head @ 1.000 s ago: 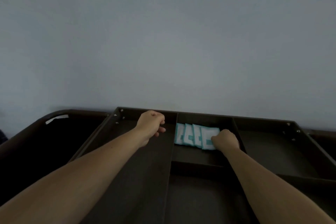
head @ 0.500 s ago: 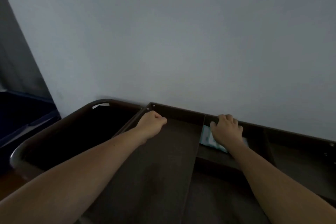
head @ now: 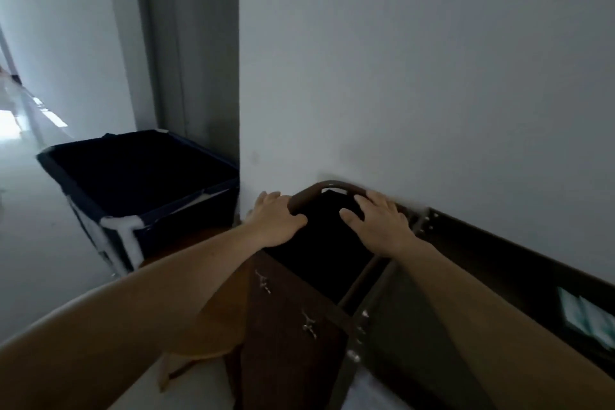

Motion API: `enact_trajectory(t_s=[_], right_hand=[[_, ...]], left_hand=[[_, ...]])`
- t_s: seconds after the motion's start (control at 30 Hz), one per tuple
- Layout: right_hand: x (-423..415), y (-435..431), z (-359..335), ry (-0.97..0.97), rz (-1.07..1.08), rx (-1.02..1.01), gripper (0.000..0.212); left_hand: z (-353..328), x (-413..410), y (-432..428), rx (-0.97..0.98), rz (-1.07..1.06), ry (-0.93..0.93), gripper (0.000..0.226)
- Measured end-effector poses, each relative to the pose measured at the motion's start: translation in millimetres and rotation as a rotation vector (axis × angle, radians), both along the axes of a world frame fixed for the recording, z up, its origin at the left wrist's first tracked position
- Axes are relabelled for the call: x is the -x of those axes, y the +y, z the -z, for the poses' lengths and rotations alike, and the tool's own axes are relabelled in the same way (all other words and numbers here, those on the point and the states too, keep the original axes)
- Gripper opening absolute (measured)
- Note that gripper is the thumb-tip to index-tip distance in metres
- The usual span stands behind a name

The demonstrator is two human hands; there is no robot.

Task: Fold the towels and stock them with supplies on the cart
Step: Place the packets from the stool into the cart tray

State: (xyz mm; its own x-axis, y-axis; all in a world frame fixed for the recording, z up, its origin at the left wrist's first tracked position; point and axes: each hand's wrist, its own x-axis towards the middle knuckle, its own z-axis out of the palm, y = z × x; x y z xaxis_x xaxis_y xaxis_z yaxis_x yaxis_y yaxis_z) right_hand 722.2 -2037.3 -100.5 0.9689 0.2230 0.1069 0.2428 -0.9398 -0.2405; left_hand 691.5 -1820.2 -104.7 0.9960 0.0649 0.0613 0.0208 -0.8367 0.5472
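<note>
Head view: both arms reach to the left end of the dark brown wooden housekeeping cart [head: 289,326], which stands along the white wall. Left grip [head: 276,220] wraps over the curved brown metal handle bar [head: 327,185], fingers on the far side and thumb hooked on the near side, so it has hold of the bar. Right grip [head: 379,223] lies on the same bar further right, fingers draped over it and thumb splayed left. Closed round the bar or just resting, cannot tell. Neither holds anything else.

Small teal-and-white supply packets [head: 585,316] sit in a far-right compartment of the cart's top tray, well apart from both grips. No towels in view. Dark navy fabric laundry bin with white frame [head: 139,176] stands to the left, near the grey door frame [head: 189,43]. Tan round wooden stool [head: 206,319] sits near, under the left arm, just beside the cart's end.

Step in hand, as a judgement: not folding or stocking at this moment. More likely the person is taking the handle to shift or steady the cart, with some supplies already in. Next move probably calls for a firm hold with both grips and a pull or swing that clears wall, stool and bin. After that the towels need finding: off-frame, or maybe in the bin, whose inside is too dark to read.
</note>
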Motion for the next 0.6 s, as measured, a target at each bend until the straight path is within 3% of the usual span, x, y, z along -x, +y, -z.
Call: enact_trajectory(t_s=[0.13, 0.23, 0.6], right_hand=[[1.2, 107.6, 5.1, 0.040, -0.105, 0.048, 0.070], [-1.9, 162.9, 8.3, 0.056, -0.151, 0.089, 0.070], [-102.7, 258.7, 22.5, 0.116, -0.166, 0.150, 0.068]], left_hand=[[9.9, 13.3, 102.5, 0.011, -0.122, 0.018, 0.070], [17.5, 19.1, 155.2, 0.040, -0.123, 0.057, 0.062], [66.1, -53.4, 251.5, 0.155, -0.135, 0.192, 0.073]])
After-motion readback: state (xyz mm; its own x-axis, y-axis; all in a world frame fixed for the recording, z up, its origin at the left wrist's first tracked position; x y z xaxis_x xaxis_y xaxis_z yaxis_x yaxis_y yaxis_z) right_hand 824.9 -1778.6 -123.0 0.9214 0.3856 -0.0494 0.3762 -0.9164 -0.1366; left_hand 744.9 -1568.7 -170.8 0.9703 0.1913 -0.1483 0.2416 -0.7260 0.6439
